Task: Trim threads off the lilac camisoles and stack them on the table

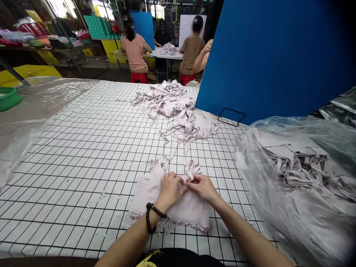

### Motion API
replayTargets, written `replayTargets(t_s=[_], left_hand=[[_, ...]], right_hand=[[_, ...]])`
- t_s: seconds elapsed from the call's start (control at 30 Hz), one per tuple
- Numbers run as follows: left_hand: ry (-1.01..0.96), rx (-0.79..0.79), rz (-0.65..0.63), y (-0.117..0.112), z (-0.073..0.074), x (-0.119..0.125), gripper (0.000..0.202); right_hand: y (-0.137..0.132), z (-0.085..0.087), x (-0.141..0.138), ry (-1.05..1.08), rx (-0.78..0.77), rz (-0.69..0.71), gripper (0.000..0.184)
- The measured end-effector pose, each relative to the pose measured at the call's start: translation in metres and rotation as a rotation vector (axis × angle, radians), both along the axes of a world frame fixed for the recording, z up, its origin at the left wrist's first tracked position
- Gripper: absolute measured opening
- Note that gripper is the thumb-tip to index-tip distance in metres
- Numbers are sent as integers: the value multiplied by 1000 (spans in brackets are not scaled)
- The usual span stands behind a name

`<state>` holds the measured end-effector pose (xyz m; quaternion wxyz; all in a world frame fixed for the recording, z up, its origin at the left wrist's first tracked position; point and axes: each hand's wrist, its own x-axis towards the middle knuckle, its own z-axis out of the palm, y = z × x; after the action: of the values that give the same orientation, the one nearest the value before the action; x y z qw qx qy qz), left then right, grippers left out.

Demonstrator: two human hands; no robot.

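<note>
Beneath the left hand [171,189] and the right hand [203,188], a pale lilac garment [148,191] lies flat on the grid-patterned tablecloth [91,148]. The right thumb and forefinger pinch together on its upper edge; just beside them, the left fingers are bent with the thumb apart, and whether they grip any cloth I cannot tell. Just beyond the right fingertips sits a looped strap [193,167]. Farther ahead of both hands lies a heap of similar garments [172,105]. To the right of the right hand rests a clear plastic bag [246,159] of folded pieces [294,144].
</note>
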<state>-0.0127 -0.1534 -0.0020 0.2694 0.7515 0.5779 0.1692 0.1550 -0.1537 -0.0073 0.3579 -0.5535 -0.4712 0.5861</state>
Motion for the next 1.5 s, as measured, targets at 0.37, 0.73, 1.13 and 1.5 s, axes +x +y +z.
replayTargets(t_s=[0.37,0.73,1.13,1.5], left_hand=[[-51,6,17,1,-12,-1,23],[-44,-13,4,1,-13,-2,25],[-51,-40,2,3,-12,-3,23],[-31,-18,6,0,-11,-2,26]], right_hand=[[-2,-8,-2,6,-39,-73,28],[-6,6,2,-427,240,105,16],[6,30,10,-547,266,307,12],[46,27,25,359,-266,-59,25]])
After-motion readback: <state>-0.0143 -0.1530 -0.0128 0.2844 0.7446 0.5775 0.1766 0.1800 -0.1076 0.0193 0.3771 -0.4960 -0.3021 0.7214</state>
